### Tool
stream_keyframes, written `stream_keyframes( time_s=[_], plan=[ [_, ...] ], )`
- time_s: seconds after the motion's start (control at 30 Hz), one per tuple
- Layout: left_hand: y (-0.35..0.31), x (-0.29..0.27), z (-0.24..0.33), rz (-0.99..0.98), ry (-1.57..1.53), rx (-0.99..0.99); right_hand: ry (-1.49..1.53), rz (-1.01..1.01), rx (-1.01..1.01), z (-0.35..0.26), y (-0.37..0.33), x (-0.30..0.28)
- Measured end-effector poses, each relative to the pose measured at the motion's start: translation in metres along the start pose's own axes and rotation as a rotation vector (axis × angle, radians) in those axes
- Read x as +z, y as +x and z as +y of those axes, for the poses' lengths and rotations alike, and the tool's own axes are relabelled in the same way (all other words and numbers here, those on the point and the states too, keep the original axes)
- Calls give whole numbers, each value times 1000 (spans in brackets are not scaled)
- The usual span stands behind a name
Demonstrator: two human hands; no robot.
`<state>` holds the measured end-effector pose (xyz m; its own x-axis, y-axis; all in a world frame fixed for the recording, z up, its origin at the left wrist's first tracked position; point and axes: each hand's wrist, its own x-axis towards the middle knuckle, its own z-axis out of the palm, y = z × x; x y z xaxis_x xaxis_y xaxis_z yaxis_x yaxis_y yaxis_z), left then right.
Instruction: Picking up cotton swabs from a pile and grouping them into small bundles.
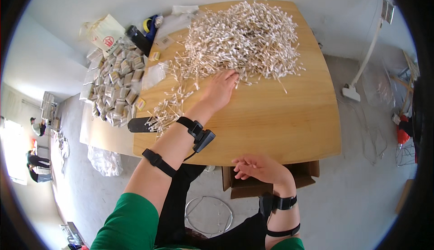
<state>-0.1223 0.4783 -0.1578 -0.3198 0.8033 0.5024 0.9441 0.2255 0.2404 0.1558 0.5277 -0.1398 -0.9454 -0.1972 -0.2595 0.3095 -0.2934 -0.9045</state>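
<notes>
A large heap of cotton swabs (244, 37) covers the far part of the wooden table (280, 128). At the heap's near edge lies my left hand (219, 88), its fingers stretched out against the swabs, with nothing visibly gripped. A smaller loose bunch of swabs (165, 114) is beside my left forearm, partly over a dark flat object (139, 124). My right hand (260, 167) hangs at the table's front edge, fingers loosely bent and apart, holding nothing. Below it, partly hidden, is an open cardboard box (253, 191).
Many small swab packs (118, 82) are piled at the left, near a printed bag (106, 33), a black bottle (138, 39) and a tape dispenser (151, 26). A round metal stool frame (209, 214) stands below. A white pole stand (351, 92) is at the right. People (37, 160) are far left.
</notes>
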Motion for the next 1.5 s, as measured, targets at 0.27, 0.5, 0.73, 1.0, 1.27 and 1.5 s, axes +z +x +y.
stream_keyframes(
  time_s=[0.27,0.5,0.73,1.0,1.27,1.5],
  plan=[
    [16,-51,-116,285,-46,-442,-31,6,-38,1,-4,2],
    [16,-90,-296,81,460,-349,86,-26,53,-16,-2,-2],
    [20,-119,-314,234,181,-821,249,-2,154,-25,-2,-6],
    [35,-108,-339,25,266,-457,433,88,132,-25,-9,-5],
    [82,-76,-367,0,258,-386,621,155,46,-26,2,0],
    [127,-53,-381,-99,354,-246,637,6,77,-23,6,-11]
  ],
)
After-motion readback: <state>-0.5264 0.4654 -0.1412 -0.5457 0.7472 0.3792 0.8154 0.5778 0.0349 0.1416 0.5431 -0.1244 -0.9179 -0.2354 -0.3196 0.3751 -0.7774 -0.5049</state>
